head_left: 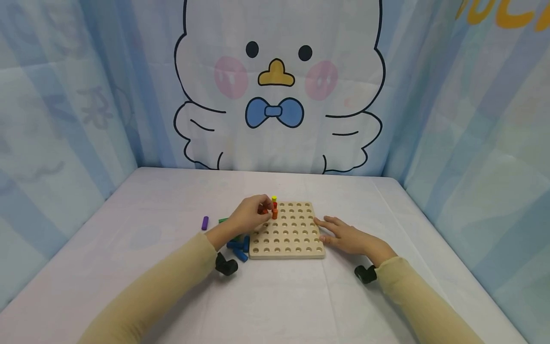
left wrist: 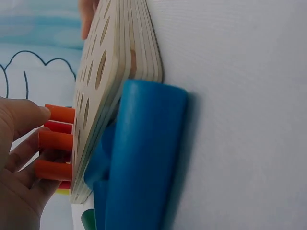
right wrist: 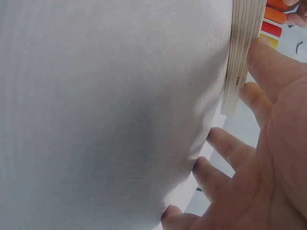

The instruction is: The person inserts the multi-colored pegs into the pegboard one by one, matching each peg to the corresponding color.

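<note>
From where I stand, pale blue and white curtains close in the table (head_left: 301, 296) on three sides: a left curtain (head_left: 43, 143), a right curtain (head_left: 485, 143) and a back curtain (head_left: 150, 95). A big white cartoon bird (head_left: 275, 28) fills the back one, with pink cheeks (head_left: 231, 77) and a blue bow tie (head_left: 255, 112). Yellow letters (head_left: 515, 23) curl along the upper right. The light falls softly across the pale, faintly creased tabletop.

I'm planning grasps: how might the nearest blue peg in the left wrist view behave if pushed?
The blue peg would probably roll: it's round, lying on its side. It looks rigid, its edges straight. Its smooth surface may slip.
</note>
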A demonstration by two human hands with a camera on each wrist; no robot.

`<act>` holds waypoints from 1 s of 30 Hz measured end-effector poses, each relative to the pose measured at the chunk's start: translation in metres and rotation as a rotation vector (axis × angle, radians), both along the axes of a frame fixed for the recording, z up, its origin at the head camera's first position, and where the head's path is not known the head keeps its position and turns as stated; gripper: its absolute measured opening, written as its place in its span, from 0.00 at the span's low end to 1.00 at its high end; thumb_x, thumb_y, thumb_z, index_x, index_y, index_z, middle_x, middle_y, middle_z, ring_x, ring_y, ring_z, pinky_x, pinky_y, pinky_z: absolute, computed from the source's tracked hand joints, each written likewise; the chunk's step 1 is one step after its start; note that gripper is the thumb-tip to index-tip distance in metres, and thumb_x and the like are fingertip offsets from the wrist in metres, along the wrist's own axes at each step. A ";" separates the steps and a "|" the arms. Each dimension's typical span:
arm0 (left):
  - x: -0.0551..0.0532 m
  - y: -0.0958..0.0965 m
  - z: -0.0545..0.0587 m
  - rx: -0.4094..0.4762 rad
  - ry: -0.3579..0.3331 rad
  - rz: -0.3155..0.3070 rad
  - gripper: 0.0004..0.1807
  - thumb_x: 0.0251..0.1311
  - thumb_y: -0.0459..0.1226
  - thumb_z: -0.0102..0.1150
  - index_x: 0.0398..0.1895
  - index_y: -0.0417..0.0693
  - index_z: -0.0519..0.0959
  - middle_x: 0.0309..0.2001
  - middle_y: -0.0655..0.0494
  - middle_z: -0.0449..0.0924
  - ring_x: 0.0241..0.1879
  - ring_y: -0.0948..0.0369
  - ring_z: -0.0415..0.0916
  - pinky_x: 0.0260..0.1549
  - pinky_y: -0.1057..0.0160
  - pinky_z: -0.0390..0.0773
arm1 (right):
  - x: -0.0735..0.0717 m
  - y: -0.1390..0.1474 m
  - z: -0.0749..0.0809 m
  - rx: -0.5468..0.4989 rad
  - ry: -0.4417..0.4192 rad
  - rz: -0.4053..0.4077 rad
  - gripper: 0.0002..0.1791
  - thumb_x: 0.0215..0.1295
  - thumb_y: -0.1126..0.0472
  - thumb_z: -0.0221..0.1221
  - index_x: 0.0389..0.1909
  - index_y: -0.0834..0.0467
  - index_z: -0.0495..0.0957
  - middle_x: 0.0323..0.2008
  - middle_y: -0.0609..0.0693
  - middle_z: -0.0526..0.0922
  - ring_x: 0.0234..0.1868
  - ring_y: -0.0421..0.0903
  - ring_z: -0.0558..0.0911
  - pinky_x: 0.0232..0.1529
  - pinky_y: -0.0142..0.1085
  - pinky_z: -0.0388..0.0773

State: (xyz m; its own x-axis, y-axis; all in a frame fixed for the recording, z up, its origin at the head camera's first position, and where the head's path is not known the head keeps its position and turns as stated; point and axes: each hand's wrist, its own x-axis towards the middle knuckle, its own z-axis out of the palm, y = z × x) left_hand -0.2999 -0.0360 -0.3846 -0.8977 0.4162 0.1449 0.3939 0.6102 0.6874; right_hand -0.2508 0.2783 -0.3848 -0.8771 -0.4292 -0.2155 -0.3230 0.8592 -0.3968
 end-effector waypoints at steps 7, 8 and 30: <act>0.001 -0.011 0.004 0.013 -0.022 0.029 0.09 0.70 0.34 0.63 0.50 0.46 0.80 0.50 0.53 0.82 0.48 0.57 0.79 0.53 0.57 0.82 | -0.001 0.000 -0.003 0.002 0.002 0.000 0.36 0.80 0.40 0.46 0.83 0.49 0.53 0.81 0.65 0.49 0.79 0.74 0.50 0.70 0.75 0.51; 0.001 -0.013 0.006 0.016 -0.027 0.039 0.09 0.70 0.35 0.62 0.50 0.46 0.80 0.50 0.52 0.83 0.49 0.57 0.80 0.54 0.57 0.82 | -0.001 0.000 -0.003 0.000 0.000 0.000 0.36 0.80 0.40 0.46 0.83 0.49 0.53 0.81 0.65 0.49 0.79 0.74 0.50 0.70 0.75 0.51; -0.007 -0.068 0.018 -0.233 -0.133 0.153 0.07 0.69 0.35 0.60 0.45 0.43 0.81 0.45 0.49 0.82 0.43 0.55 0.77 0.47 0.56 0.80 | -0.003 0.000 -0.001 -0.009 -0.018 -0.010 0.36 0.80 0.39 0.47 0.83 0.48 0.53 0.82 0.65 0.48 0.79 0.74 0.49 0.70 0.76 0.49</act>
State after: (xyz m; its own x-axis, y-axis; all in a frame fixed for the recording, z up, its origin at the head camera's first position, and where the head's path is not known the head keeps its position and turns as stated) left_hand -0.3071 -0.1038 -0.3671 -0.9572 0.2827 -0.0617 0.2010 0.8031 0.5610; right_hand -0.2537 0.2781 -0.3858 -0.8773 -0.4223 -0.2278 -0.3070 0.8588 -0.4101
